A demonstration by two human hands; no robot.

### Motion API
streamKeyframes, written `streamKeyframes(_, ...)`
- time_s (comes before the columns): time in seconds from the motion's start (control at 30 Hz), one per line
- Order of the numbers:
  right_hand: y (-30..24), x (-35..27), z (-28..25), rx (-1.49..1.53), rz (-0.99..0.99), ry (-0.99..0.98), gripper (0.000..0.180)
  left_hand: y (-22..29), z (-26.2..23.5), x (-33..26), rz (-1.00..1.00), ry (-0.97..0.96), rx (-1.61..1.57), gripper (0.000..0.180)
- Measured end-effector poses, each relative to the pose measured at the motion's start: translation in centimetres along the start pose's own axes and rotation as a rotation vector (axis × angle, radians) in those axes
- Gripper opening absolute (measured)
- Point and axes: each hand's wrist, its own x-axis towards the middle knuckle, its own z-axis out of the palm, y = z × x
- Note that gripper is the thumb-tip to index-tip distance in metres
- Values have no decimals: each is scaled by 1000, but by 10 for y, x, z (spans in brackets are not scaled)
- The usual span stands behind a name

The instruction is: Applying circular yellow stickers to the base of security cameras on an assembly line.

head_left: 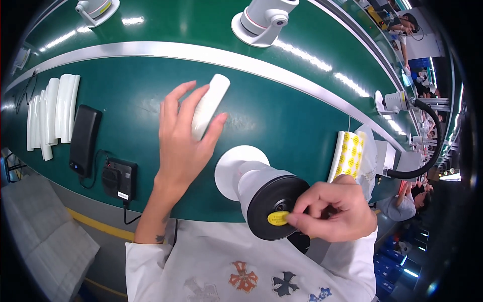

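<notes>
White curved strips (53, 113) beside a black power bank (84, 139).

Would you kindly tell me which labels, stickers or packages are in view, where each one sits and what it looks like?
Yellow sticker: small oval, held by the right hand against the camera's black front.
Sticker sheet: white strip with rows of yellow ovals, on the green belt to the right.
White label: small rectangle on the black adapter, lower left.

My white sleeves end at the wrists, cross-shaped patches in orange, black and blue on the front, a small dark tattoo on my left forearm (160, 237).
</notes>
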Motion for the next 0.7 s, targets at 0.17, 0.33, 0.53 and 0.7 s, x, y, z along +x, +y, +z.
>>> streamKeyframes(0.17, 0, -3, 3, -106, 18, 103, 10, 26, -27, -14, 129, -66, -410, 36)
streamKeyframes(0.33, 1, -3, 6, -149, -38, 142, 11, 37, -33, -28, 228, -133, -604, 36)
streamKeyframes(0.53, 2, -3, 6, -146, -45, 134, 11, 44, -37, -33, 377, -161, -666, 37)
streamKeyframes(0.7, 1, -3, 6, -151, -44, 138, 10, 44, -34, -34, 468, -209, -604, 27)
